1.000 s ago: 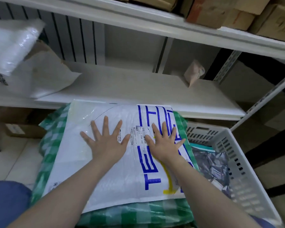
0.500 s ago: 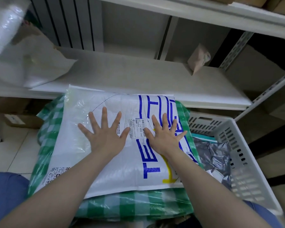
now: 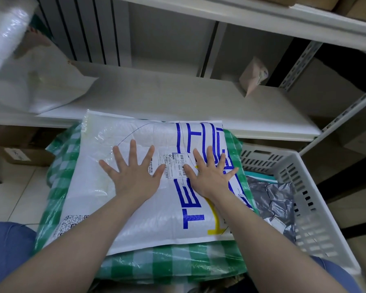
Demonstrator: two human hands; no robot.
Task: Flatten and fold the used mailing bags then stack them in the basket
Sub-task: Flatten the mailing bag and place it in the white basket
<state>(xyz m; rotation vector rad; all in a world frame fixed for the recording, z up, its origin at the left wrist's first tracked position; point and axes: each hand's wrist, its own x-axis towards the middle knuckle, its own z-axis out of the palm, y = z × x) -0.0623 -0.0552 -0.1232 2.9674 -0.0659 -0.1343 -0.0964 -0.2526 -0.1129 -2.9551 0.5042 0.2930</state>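
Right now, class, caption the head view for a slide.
Left hand and right hand press a white mailing bag flat on a green checked bag beside the basket.

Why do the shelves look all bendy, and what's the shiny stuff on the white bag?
Head view: the wide-angle lens bows the shelf edges, most near the corners. Head view: the shine is glare off clear tape on the white mailing bag, far-left part. Head view: soft light, only faint shadows by the left hand and right hand.
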